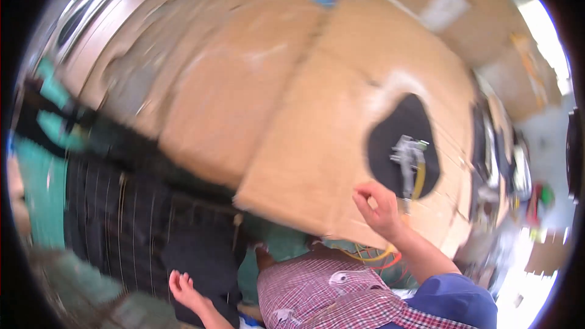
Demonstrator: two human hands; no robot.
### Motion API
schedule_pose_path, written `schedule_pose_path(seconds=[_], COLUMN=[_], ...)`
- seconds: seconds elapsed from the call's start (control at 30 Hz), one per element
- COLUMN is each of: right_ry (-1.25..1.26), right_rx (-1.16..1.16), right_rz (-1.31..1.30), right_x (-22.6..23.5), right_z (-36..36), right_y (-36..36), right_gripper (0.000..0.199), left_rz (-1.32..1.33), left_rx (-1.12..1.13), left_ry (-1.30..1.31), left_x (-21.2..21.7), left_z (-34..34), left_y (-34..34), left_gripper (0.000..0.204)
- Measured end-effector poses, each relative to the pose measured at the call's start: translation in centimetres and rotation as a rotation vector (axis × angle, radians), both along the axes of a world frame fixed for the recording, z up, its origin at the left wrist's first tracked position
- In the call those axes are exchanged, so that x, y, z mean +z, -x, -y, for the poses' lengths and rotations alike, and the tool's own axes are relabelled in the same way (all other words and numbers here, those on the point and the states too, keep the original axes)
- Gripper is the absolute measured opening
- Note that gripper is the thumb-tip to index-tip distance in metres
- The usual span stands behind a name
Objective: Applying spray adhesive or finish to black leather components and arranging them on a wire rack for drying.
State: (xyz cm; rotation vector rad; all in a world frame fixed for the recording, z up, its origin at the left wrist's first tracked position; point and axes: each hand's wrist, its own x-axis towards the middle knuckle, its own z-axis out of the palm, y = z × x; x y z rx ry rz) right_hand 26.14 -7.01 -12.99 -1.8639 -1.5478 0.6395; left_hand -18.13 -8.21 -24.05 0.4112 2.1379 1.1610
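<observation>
My right hand (379, 208) is over the near edge of a cardboard-covered table (298, 164). Its fingers curl toward the thumb in a loose ring, and nothing shows inside. Just beyond it lies a black teardrop-shaped piece (381, 149) of flat material. A metal spray gun (405, 155) with a yellow hose (419, 181) rests on that piece. Low on the left, my left hand (186, 291) is in front of a dark flat piece (201, 256), fingers bent and slightly apart. Whether it touches that piece is unclear from the blur.
Several black slabs (109, 219) stand in a row left of the table, above a green floor (49, 176). Orange and yellow hoses (381, 259) hang under the table edge. More dark pieces (480, 152) line the right side. Cardboard boxes (506, 79) stand behind.
</observation>
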Motion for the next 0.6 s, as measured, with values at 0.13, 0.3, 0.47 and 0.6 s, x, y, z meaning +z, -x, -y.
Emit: schedule_pose_path(seconds=[0.13, 0.3, 0.47, 0.6], right_ry=[-0.06, -0.106, -0.059, 0.054], right_rx=[-0.315, -0.444, -0.413, -0.475], right_rz=[0.526, 0.368, 0.371, 0.337], right_x=[0.8, -3.7, -5.5, -6.4], right_z=[10.7, 17.7, 10.4, 9.1], right_y=[-12.7, -17.9, -16.2, -17.6], right_gripper=[0.041, 0.061, 0.065, 0.068], left_rz=[-0.206, -0.494, -0.75, -0.819], left_rx=[-0.542, -1.481, -1.816, -1.926], left_ry=[-0.293, -0.622, -0.814, -0.46], left_x=[1.5, 6.0, 3.3, 3.1], left_z=[-1.2, 0.2, 3.8, 5.3], left_y=[-10.6, -33.7, -46.0, -47.8], left_gripper=[0.028, 0.038, 0.049, 0.054])
